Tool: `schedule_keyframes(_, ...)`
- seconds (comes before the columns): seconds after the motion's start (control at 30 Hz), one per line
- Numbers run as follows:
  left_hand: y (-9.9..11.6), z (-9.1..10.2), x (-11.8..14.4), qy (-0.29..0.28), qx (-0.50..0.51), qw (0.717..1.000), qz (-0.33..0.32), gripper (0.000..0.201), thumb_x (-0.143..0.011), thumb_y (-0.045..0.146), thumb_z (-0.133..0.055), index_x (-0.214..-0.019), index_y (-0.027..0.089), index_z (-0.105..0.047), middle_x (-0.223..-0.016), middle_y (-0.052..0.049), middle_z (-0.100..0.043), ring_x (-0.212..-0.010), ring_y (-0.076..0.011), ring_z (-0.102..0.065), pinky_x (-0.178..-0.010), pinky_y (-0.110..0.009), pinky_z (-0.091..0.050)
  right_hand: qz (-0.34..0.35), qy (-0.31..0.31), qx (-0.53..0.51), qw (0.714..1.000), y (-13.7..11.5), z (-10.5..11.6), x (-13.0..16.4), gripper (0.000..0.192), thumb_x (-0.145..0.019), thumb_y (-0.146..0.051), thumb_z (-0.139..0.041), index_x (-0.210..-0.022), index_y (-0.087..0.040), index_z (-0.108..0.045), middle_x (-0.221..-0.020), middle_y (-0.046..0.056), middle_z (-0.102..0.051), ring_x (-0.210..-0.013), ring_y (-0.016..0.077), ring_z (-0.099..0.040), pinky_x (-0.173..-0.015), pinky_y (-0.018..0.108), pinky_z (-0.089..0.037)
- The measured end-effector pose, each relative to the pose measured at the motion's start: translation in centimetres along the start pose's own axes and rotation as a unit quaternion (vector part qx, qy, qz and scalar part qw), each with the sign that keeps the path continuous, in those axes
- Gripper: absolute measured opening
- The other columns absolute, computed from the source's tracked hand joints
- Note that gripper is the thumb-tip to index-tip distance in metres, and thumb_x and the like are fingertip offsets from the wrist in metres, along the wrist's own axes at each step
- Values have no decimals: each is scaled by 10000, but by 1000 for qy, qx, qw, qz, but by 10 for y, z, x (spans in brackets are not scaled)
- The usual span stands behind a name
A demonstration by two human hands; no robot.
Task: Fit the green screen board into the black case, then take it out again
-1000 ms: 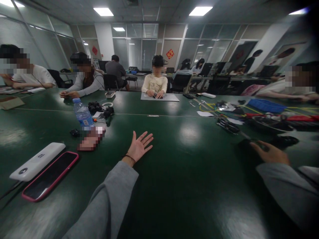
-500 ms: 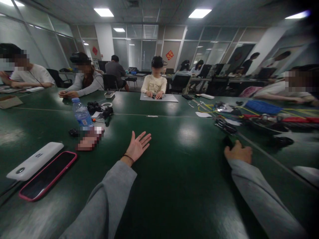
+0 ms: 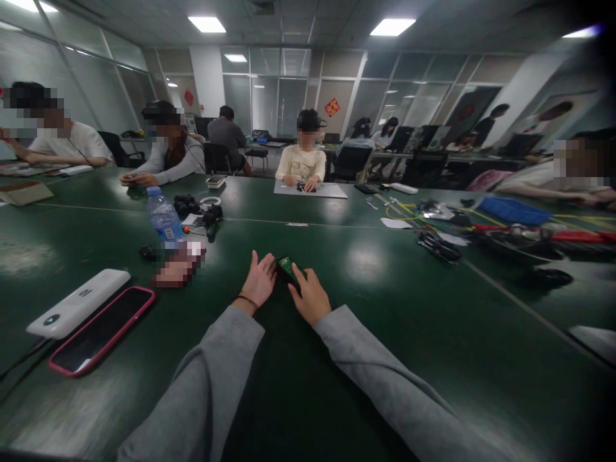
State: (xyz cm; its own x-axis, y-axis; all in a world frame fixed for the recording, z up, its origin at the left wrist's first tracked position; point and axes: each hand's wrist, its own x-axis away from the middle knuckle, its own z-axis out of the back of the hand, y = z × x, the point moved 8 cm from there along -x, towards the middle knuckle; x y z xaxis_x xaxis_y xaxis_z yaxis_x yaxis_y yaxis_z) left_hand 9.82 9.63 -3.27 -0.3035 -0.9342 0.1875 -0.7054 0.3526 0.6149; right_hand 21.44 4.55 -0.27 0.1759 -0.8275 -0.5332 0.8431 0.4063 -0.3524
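The green bench (image 3: 462, 321) fills most of the room in front of me. Four people sit around its far side and ends: one in cream (image 3: 302, 160) straight across, one in grey (image 3: 185, 157) and one in white (image 3: 72, 144) over to the left, and another in a pale top (image 3: 529, 172) at the right. The two grey sleeves (image 3: 202, 366) of the person I'm watching reach in from the near edge and almost meet at the middle.

A pale board (image 3: 332, 190) lies under the cream-topped person's hands. Off to the right sits a blue tray (image 3: 514, 210), with tangled cables near it. On the left there's a bottle (image 3: 165, 215) standing upright, then a white power bank (image 3: 79, 305) with a phone (image 3: 103, 330) in a pink case just beside it.

The left hand (image 3: 260, 282) shows its palm, fingers stretched out, its grip released. The right hand (image 3: 310, 295) comes down from above, its grip grasping a small dark slab (image 3: 285, 264) with a greenish face. That slab is at the middle of the bench, right by the left fingertips; I can't tell whether they touch it. Smallest of all, a thin dark band (image 3: 246, 299) circles the left wrist.
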Motion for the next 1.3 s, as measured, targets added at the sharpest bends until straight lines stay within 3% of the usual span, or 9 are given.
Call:
schedule_keyframes(0.17,0,2,0,47,-16,999,-17,470,-800,582,-452,-1068,216,-576,-1331,-65,-464,-1221,-175,-431,-978,-264,-371,-81,25,-154,984,27,6,-2,528,-835,-414,-483,-1318,-206,-436,-1089,108,-509,-1016,233,-524,-911,441,-451)
schedule_keyframes(0.27,-7,-4,-1,23,-36,999,-11,369,-793,463,-556,-1033,185,-592,-1192,-94,-567,-1084,-185,-542,-932,-284,-410,-144,16,-366,919,35,0,-3,506,-814,-453,-519,-1238,-176,-507,-1111,98,-567,-1043,222,-545,-944,435,-441)
schedule_keyframes(0.4,-17,-16,0,-71,-80,994,-25,282,-737,187,-660,-1010,145,-607,-1008,-80,-642,-863,-146,-620,-832,-269,-454,-267,-19,-637,723,32,-20,3,357,-832,-415,-512,-1060,-150,-582,-962,88,-646,-900,207,-621,-811,402,-531)
schedule_keyframes(0.53,-20,-12,-2,-61,-114,990,-50,463,-652,116,-728,-1082,126,-556,-991,-92,-638,-808,-133,-626,-773,-263,-474,-403,-49,-769,494,21,-36,17,194,-863,-292,-486,-920,-146,-601,-892,58,-659,-827,147,-637,-785,290,-550)
schedule_keyframes(0.6,-20,-8,-3,-46,-123,990,-52,536,-639,129,-745,-1125,139,-517,-986,-94,-635,-797,-135,-630,-763,-271,-483,-431,-53,-793,427,15,-36,20,200,-884,-274,-453,-924,-137,-595,-888,61,-658,-827,142,-637,-765,266,-553)
schedule_keyframes(0.67,-19,-8,-2,-43,-130,989,-52,578,-645,149,-746,-1159,158,-483,-995,-98,-631,-805,-139,-632,-755,-272,-488,-438,-52,-807,393,12,-34,21,214,-897,-272,-433,-955,-130,-583,-893,72,-655,-840,151,-636,-747,271,-559)
schedule_keyframes(0.83,-19,-10,0,-47,-153,986,-41,645,-664,205,-738,-1220,188,-412,-988,-108,-632,-796,-153,-637,-714,-274,-500,-435,-64,-821,365,8,-33,21,257,-907,-288,-415,-1025,-113,-561,-916,97,-644,-856,161,-634,-733,277,-562)
schedule_keyframes(1.1,-18,-13,0,-59,-160,983,-59,637,-670,233,-732,-1210,189,-397,-930,-85,-643,-700,-131,-631,-619,-235,-490,-407,-85,-816,401,10,-37,21,250,-851,-322,-509,-1014,-142,-571,-953,81,-640,-876,162,-627,-815,311,-532)
schedule_keyframes(1.3,-13,-14,4,-50,-155,984,-72,647,-656,225,-740,-1207,195,-402,-914,-74,-650,-738,-144,-641,-692,-267,-500,-337,-97,-797,492,12,-31,12,298,-766,-321,-632,-1022,-184,-562,-982,44,-634,-908,162,-613,-861,323,-497)
